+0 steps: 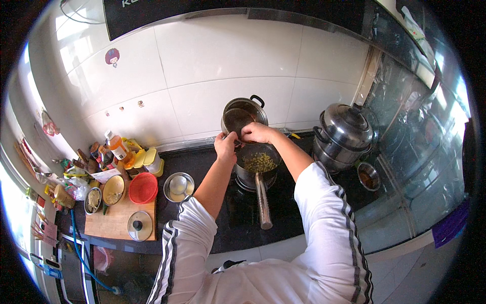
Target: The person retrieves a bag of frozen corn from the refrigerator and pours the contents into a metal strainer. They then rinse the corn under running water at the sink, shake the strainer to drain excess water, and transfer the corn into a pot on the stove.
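A steel pot [246, 107] is tipped towards me above the stove, its dark inside showing and one black handle at the far side. My left hand [226, 147] grips it at the near left edge. Bent over the near rim, my right hand [259, 133] has its fingers at the pot's opening; whether they pinch anything is hidden. Directly below is a saucepan [239, 173] on a burner, its long steel handle [262, 205] pointing at me. Small yellow-green pieces [260, 162], like beans or peas, lie in it.
A lidded steamer pot [343, 133] and a small steel bowl [368, 176] stand right. Left are a steel bowl with a ladle [178, 185], a red plastic basket [143, 188], a glass lid [139, 226] on a cutting board [110, 224], and several bottles. A range hood [228, 4] hangs above.
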The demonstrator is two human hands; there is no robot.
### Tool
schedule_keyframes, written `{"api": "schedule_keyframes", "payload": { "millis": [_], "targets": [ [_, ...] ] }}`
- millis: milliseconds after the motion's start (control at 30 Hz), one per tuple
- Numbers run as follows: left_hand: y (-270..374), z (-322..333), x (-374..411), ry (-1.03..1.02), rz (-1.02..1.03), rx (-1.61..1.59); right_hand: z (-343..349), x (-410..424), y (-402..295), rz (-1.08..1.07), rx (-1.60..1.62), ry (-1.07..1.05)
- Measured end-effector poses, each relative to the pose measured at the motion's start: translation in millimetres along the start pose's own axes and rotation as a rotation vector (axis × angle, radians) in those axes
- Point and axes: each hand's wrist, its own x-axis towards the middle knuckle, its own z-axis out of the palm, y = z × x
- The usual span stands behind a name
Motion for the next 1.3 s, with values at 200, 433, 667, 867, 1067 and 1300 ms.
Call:
{"api": "schedule_keyframes", "payload": {
  "millis": [200,433,667,867,1067,1300],
  "targets": [
    [-19,-7,27,0.130,0.084,0.056,-9,-9,-4,0.094,-0.110,-0.006],
    [-19,-10,26,0.155,0.099,0.017,-13,-34,6,0.069,-0.247,0.088],
    [2,-20,10,0.072,0.032,-0.092,-17,-51,6,0.103,-0.262,0.129],
    [20,-31,-10,-0.036,0.056,-0.133,-25,-56,-21,0.149,-0.265,0.454],
    [37,-59,-47,-0.155,0.056,-0.195,-16,-38,-95,-0.034,-0.161,0.421],
    [28,-107,-75,-0.336,0.016,-0.233,40,-2,-119,-0.135,-0.154,0.192]
  ]
}}
